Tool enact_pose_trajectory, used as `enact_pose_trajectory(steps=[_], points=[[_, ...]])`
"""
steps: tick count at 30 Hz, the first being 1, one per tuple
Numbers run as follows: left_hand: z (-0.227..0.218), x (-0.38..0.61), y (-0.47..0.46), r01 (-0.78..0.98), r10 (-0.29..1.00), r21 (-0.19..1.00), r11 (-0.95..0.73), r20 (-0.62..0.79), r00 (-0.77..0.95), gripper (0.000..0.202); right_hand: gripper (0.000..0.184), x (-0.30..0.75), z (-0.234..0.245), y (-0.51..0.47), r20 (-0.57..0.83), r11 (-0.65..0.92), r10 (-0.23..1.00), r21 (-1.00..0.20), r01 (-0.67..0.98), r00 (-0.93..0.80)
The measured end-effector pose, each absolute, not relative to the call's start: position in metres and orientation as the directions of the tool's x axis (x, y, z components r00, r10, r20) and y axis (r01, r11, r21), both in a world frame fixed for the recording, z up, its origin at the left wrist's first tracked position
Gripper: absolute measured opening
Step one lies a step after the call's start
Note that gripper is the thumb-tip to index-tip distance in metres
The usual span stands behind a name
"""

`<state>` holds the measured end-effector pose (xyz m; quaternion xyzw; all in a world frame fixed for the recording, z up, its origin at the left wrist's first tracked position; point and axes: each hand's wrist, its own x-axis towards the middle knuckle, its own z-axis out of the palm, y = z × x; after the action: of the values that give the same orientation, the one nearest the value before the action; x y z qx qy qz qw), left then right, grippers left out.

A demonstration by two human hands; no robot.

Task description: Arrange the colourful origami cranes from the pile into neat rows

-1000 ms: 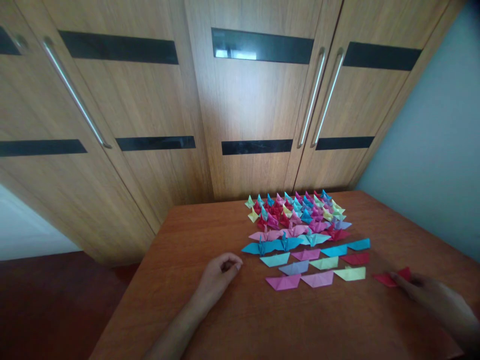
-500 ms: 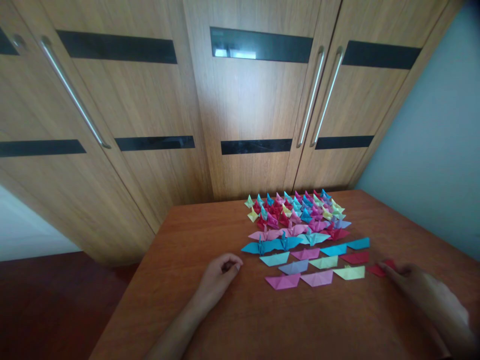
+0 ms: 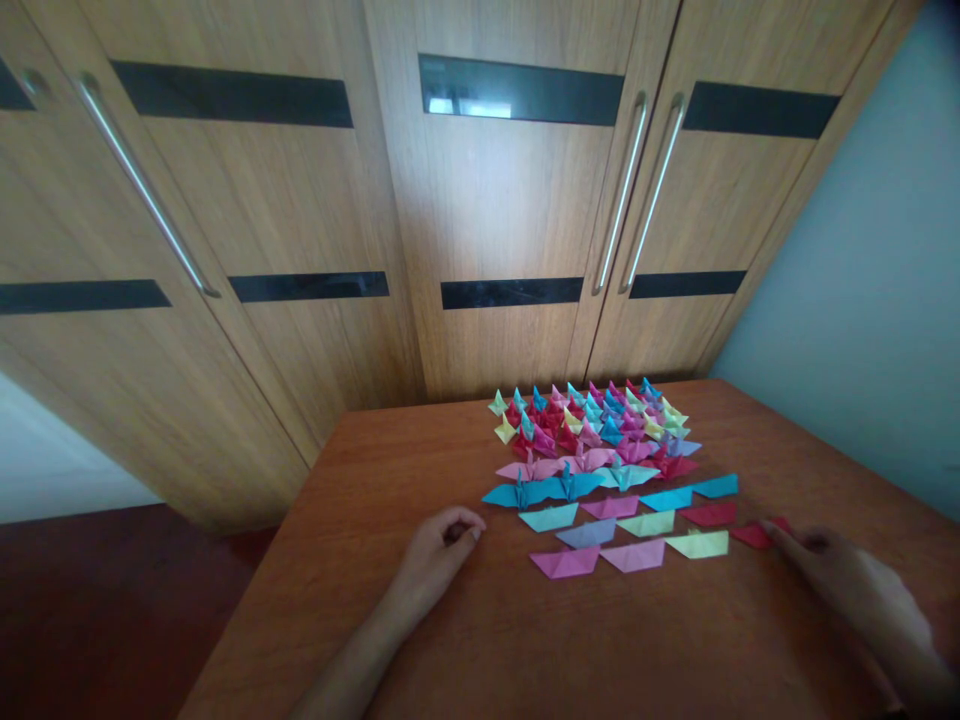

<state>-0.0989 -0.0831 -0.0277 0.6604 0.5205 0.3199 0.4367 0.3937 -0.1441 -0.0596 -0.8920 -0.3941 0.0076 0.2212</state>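
Observation:
My left hand (image 3: 444, 545) rests on the table left of the paper pieces, its fingers curled in toward the thumb and nothing showing between them. At the right, the fingertips of my right hand (image 3: 847, 580) are on a red folded paper boat-shaped piece (image 3: 752, 535), pinching its right part, which is partly covered. Beside it lie a pale yellow folded piece (image 3: 699, 544) and another red folded piece (image 3: 709, 514). More flat folded pieces, such as a magenta one (image 3: 565, 563) and a pink one (image 3: 634, 555), form loose rows between my hands.
Behind the flat pieces stand many paper cranes in close rows, with blue cranes (image 3: 544, 491) at the front. They cover the back of the brown table (image 3: 420, 640). A wooden wardrobe (image 3: 510, 210) rises behind it, and a pale blue wall (image 3: 862, 300) is at the right.
Almost nothing differs. My right hand stays at the red folded piece with at most a tiny shift, and my left hand has not moved.

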Motion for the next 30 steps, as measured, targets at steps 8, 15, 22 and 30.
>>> enact_pose_trajectory(steps=[8, 15, 22, 30], points=[[-0.027, -0.097, -0.084, 0.391, 0.971, 0.918, -0.07, -0.027, 0.236, 0.019, 0.039, 0.383, -0.038, -0.138, -0.005, -0.566, 0.774, -0.453, 0.689, 0.633], [-0.026, -0.093, -0.088, 0.316, 0.978, 0.947, -0.052, -0.016, 0.21, 0.021, 0.034, 0.235, -0.014, -0.128, 0.258, 0.097, 0.959, -0.691, 0.717, 0.119], [-0.025, -0.092, -0.09, 0.258, 0.965, 0.959, -0.115, 0.047, 0.257, 0.021, 0.029, 0.093, 0.0, -0.114, 0.207, 0.333, 0.937, -0.775, 0.537, -0.282], [-0.021, -0.095, -0.092, 0.283, 0.938, 0.947, -0.155, 0.051, 0.342, 0.032, 0.019, 0.045, -0.031, -0.101, 0.241, 0.343, 0.936, -0.786, 0.513, -0.256]])
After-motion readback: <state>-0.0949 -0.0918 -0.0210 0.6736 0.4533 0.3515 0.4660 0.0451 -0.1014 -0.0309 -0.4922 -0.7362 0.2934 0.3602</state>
